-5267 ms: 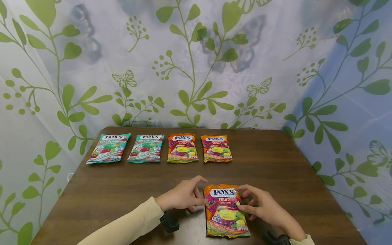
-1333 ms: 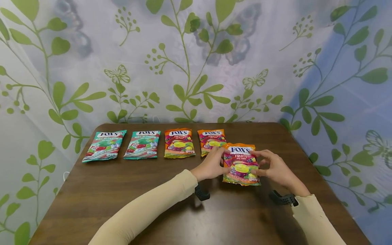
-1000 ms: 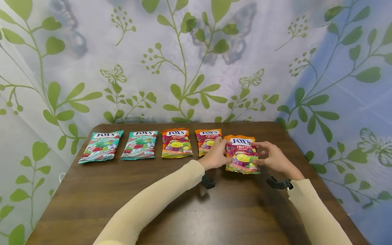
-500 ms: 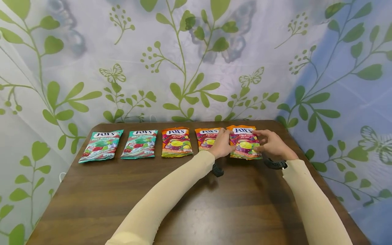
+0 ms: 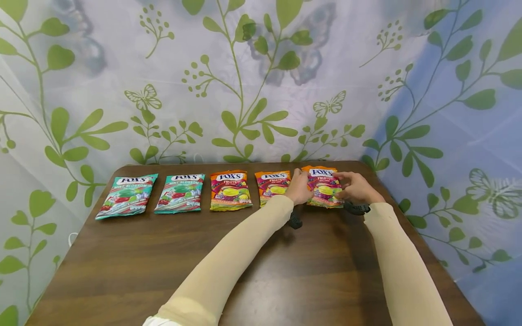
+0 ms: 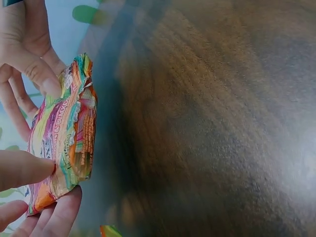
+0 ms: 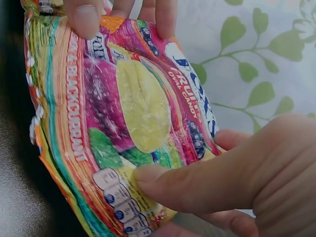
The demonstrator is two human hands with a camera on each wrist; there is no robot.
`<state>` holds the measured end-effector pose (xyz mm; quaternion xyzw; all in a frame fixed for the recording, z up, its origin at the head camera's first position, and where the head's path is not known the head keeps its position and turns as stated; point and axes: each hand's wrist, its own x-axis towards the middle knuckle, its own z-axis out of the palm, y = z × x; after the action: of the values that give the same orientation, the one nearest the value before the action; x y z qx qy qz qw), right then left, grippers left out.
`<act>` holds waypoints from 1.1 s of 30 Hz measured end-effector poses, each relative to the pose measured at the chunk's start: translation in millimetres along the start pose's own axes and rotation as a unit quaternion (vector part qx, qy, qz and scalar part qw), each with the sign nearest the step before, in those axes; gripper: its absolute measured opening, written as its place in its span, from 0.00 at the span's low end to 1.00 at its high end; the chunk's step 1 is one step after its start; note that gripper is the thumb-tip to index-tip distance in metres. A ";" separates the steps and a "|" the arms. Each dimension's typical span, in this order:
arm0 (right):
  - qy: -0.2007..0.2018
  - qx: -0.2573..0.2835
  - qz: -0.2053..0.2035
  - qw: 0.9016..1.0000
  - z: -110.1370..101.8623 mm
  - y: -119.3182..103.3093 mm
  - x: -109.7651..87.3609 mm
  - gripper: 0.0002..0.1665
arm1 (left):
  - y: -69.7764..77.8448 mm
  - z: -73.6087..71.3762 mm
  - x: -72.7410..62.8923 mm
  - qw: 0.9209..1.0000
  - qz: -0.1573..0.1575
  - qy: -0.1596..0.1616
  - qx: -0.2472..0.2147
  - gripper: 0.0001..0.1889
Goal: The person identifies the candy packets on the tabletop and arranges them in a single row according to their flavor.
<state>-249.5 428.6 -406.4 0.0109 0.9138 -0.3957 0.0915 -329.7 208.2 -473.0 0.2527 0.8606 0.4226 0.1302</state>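
A Fox's Fruits oval candy bag [image 5: 324,186], orange and purple, is held at the right end of a back row of bags. My left hand [image 5: 299,188] pinches its left side, thumb on the front and fingers underneath in the left wrist view. My right hand [image 5: 359,188] grips the right side; in the right wrist view its thumb [image 7: 173,185] presses the printed front, with fingers partly hidden behind. Immediately left of it lies another Fruits bag [image 5: 271,184], partly covered by my left hand. Whether the held bag touches the table, I cannot tell.
Farther left in the row lie a third Fruits bag [image 5: 231,192] and two teal Mint Blossom bags [image 5: 179,194]. They rest on a brown wooden table [image 5: 163,267]. A leaf-patterned curtain [image 5: 171,77] hangs right behind the table's back edge.
Both hands have carried the Fruits bag from the table's front to the back, right of the other bags. Over the last half second it has shifted only slightly.
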 end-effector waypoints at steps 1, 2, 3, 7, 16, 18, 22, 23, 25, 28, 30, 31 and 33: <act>0.005 -0.006 0.001 1.000 -0.1 1.1 1.2 0.47 | -1.3 4.0 4.4 1.000 -0.006 -0.001 0.004 0.39; 0.008 -0.012 0.001 1.000 0.1 1.8 2.4 0.47 | -0.7 5.7 5.6 1.000 -0.008 -0.001 0.003 0.39; 0.012 -0.014 0.001 1.000 1.1 2.4 3.5 0.47 | 1.6 5.3 4.7 1.000 -0.012 -0.002 0.005 0.40; 0.023 -0.010 0.000 1.000 9.5 3.6 12.0 0.48 | 16.8 -6.7 -13.4 0.999 -0.032 -0.005 0.025 0.40; 0.030 -0.003 0.014 0.999 16.2 4.7 16.9 0.49 | 31.2 -14.4 -36.2 0.998 -0.038 -0.005 0.041 0.36; 0.036 -0.007 0.016 0.999 16.4 4.9 16.4 0.50 | 31.2 -14.2 -36.2 0.999 -0.033 -0.008 0.040 0.36; 0.048 -0.013 0.020 0.999 19.5 7.6 16.2 0.51 | 27.9 -12.9 -36.3 0.999 -0.026 -0.016 0.028 0.36; 0.049 -0.014 0.018 0.999 19.8 8.1 16.3 0.51 | 26.9 -13.0 -35.0 0.999 -0.023 -0.017 0.029 0.37; 0.050 -0.016 0.015 0.998 20.3 9.3 17.1 0.50 | 24.6 -12.9 -31.9 0.999 -0.022 -0.019 0.038 0.37; 0.050 -0.017 0.009 0.999 21.8 9.0 18.7 0.50 | 21.4 -12.4 -26.8 0.998 -0.022 -0.019 0.063 0.36; 0.050 -0.016 0.010 0.999 23.2 8.3 19.6 0.50 | 20.5 -11.4 -24.7 0.996 -0.023 -0.022 0.079 0.36; 0.049 -0.015 0.010 0.999 23.8 7.9 19.8 0.50 | 20.6 -11.3 -24.7 0.996 -0.023 -0.024 0.085 0.35; 0.049 -0.014 0.011 0.999 25.0 7.5 20.0 0.50 | 20.6 -10.2 -24.4 0.995 -0.024 -0.024 0.098 0.34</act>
<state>-264.5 414.6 -432.1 0.0392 0.9223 -0.3811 0.0511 -307.1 198.8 -450.2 0.2536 0.9004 0.3267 0.1354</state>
